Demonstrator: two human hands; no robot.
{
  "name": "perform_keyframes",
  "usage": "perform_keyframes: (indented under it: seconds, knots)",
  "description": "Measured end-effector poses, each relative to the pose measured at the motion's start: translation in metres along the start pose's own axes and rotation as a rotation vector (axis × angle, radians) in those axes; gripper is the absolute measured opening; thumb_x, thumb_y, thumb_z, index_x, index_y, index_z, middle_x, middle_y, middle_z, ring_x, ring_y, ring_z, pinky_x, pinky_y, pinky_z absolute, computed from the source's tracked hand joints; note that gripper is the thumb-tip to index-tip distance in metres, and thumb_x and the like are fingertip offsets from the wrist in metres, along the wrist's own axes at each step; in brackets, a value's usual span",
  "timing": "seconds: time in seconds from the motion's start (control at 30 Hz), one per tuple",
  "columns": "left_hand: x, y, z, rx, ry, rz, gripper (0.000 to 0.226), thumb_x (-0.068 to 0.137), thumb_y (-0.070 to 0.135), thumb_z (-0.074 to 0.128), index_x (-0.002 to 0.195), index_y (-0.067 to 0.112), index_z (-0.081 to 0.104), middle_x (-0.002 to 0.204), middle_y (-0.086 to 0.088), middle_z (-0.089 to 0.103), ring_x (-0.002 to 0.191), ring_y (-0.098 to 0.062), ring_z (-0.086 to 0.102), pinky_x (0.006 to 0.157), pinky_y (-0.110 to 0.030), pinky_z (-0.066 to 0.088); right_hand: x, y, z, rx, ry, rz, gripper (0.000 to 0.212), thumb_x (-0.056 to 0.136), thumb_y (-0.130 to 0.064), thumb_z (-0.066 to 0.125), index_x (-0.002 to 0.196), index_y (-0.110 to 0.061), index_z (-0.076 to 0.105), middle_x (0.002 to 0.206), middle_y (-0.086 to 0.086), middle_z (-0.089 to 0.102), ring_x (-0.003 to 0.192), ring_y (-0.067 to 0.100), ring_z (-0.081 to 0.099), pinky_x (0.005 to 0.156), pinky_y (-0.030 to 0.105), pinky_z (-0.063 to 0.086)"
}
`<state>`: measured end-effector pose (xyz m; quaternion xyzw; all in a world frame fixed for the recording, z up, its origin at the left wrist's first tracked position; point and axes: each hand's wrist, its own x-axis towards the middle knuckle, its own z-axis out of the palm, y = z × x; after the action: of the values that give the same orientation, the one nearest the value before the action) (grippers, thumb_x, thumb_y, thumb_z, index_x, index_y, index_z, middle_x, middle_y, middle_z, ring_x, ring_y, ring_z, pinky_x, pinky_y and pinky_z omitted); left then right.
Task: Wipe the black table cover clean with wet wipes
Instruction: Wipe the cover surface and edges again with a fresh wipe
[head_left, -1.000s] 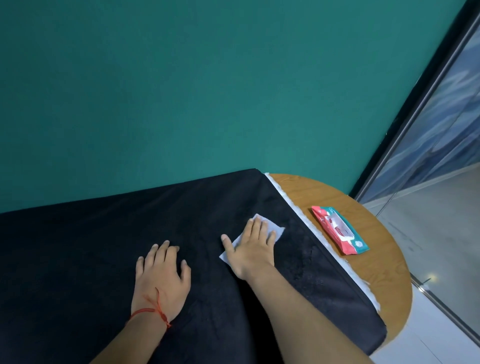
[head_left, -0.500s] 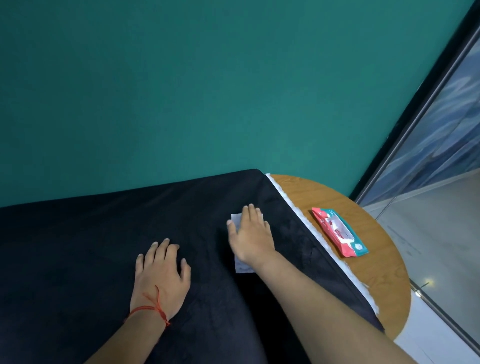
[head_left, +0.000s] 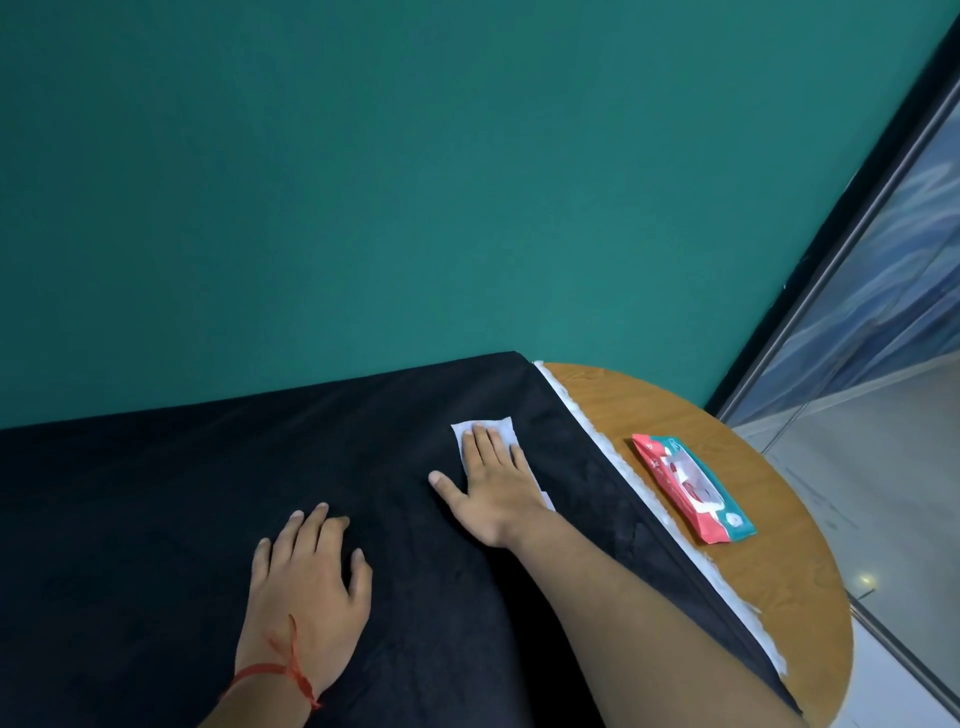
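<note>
Head camera shows your right hand (head_left: 493, 488) laid flat on the white wet wipe (head_left: 501, 423), fingers straight and close together, thumb splayed onto the black table cover (head_left: 156, 493) — the wipe's far edge and a near corner show around the palm. Your left hand (head_left: 306, 577) rests palm-down on the cover, fingers spread, holding nothing. The cover looks soft and matte, its right edge trimmed in fuzzy white. Beside it, on the round wooden table (head_left: 753, 467), a glossy red-and-teal wipes packet (head_left: 691, 488) lies flat.

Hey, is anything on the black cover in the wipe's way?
Nothing visible. The right hand presses the wet wipe on the black cover; the left hand rests apart, nearer you. The wipes pack lies off the cover.
</note>
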<state>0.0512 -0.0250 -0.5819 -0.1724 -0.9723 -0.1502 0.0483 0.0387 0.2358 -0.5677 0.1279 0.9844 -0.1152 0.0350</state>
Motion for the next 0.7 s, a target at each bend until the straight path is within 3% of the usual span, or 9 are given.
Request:
perform_keyframes:
  seconds: [0.17, 0.47, 0.7]
  knots:
    - [0.002, -0.002, -0.003, -0.031, -0.011, -0.009, 0.049, 0.1, 0.046, 0.039, 0.139, 0.025, 0.061, 0.156, 0.003, 0.05, 0.152, -0.02, 0.036, 0.125, -0.053, 0.028, 0.041, 0.0, -0.012, -0.013, -0.023, -0.067, 0.095, 0.099, -0.079, 0.013, 0.17, -0.016, -0.004, 0.178, -0.004, -0.01, 0.161, 0.01, -0.019, 0.132, 0.044, -0.008]
    - [0.009, -0.004, 0.007, -0.036, 0.044, -0.01, 0.054, 0.087, 0.05, 0.037, 0.12, 0.022, 0.07, 0.141, -0.002, 0.064, 0.137, -0.029, 0.056, 0.11, -0.061, 0.044, 0.119, -0.006, -0.014, -0.032, -0.046, -0.153, 0.098, 0.096, -0.081, 0.013, 0.17, -0.019, -0.003, 0.177, -0.006, -0.012, 0.16, 0.007, -0.02, 0.132, 0.044, -0.007]
    - [0.011, -0.008, 0.008, -0.036, 0.05, -0.025, 0.052, 0.085, 0.052, 0.039, 0.117, 0.026, 0.07, 0.141, 0.002, 0.065, 0.135, -0.029, 0.059, 0.107, -0.062, 0.046, 0.15, 0.004, -0.024, -0.024, -0.043, -0.26, 0.084, 0.102, -0.075, 0.017, 0.171, -0.028, 0.004, 0.177, -0.014, -0.004, 0.16, 0.001, -0.011, 0.132, 0.041, -0.002]
